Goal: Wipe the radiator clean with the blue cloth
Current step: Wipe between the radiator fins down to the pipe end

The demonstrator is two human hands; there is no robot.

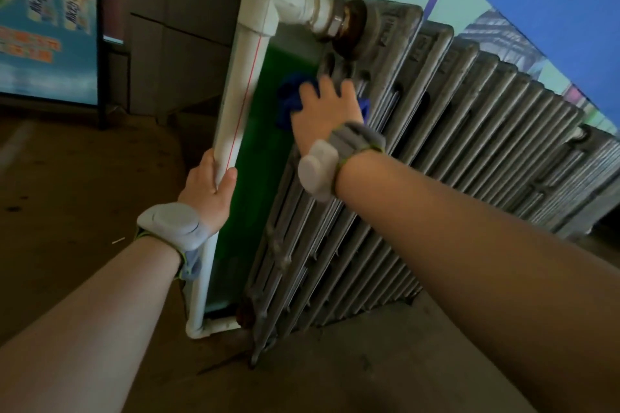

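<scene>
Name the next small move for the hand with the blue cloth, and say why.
Probably slide the right hand and blue cloth down along the end section of the radiator. The cloth is pressed near the top, the grimy fins below look untouched, and the left hand grips the white pipe, steadying the person.

Dusty brown floor (84,211) carries grey ribbed radiator (453,144); small pale scrap (118,240) lies nearby.
</scene>
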